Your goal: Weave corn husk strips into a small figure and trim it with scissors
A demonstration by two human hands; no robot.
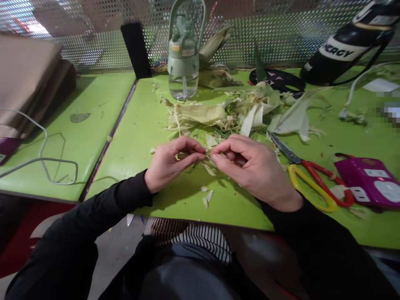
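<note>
Both hands meet over the green table, fingertips almost touching. My left hand [178, 160] is closed in a pinch, and my right hand [245, 166] pinches close beside it. Between the fingertips shows a thin, pale yellow-green piece of corn husk [207, 155], mostly covered by the fingers. Just beyond the hands lies a heap of corn husks [200, 113] with shreds and green bits. Small husk scraps [206, 199] are scattered on the near side. Scissors [301, 161] with one red and one yellow handle rest open beside my right hand.
A green water bottle [183, 62] stands behind the husks, before a perforated metal screen [103, 46]. At the right are a purple power socket block [370, 181], a black bottle [340, 52] and a black tape roll [281, 81]. Brown cardboard [28, 79] and a white cable [43, 143] lie left.
</note>
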